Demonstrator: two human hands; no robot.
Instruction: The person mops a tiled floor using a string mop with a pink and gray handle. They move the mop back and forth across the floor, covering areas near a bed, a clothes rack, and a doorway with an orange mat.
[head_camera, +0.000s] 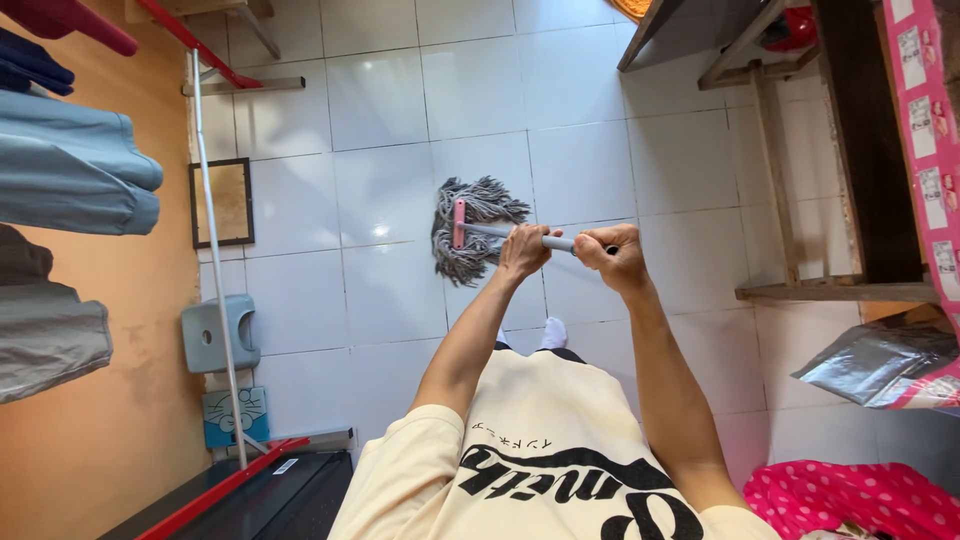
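Both hands, left hand (523, 250) and right hand (612, 255), clench the mop handle (556, 241), pressing its grey mop head (472, 228) onto the white tiled floor (380, 200).

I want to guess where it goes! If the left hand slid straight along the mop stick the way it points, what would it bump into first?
Probably the pink clamp holding the grey mop strings. The left hand grips the grey handle, which runs bare up to that clamp.
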